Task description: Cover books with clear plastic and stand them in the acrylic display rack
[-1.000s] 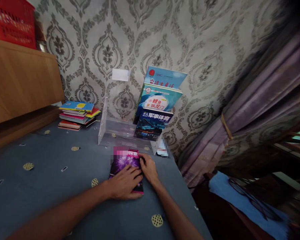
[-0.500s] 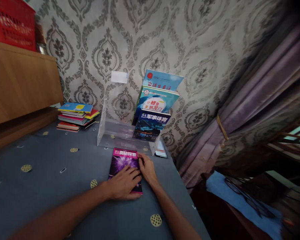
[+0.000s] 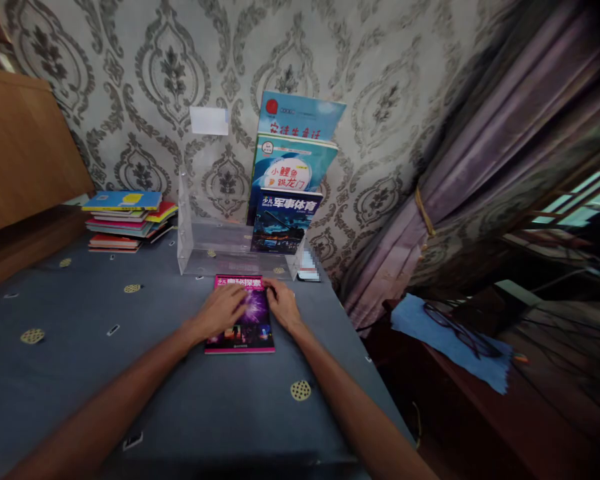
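A purple and magenta book (image 3: 253, 340) lies face up on the cloth-covered table. My left hand (image 3: 223, 310) rests flat on the upper left of its cover, fingers stretched out and hiding part of the title. Beside the upper right edge, my right hand (image 3: 283, 307) touches the book with loosely bent fingers; it is not closed around it. Just behind stands a clear acrylic book rack (image 3: 185, 247). On its right half, three books lean in tiers: a dark blue one (image 3: 283, 227) in front, a teal one (image 3: 295, 167) in the middle and a light blue one (image 3: 305, 117) at the back.
Several stacked books (image 3: 123, 220) lie at the back left, near a wooden cabinet (image 3: 25, 147). A phone-like object (image 3: 309, 267), partly blurred out, sits by the rack's right end. Past the table's right edge, glasses (image 3: 460, 330) lie on a blue cloth (image 3: 415, 317).
My left hand has slid from the lower right of the cover to its upper left, uncovering the bottom. My right hand stays by the right edge. The view has shifted somewhat.
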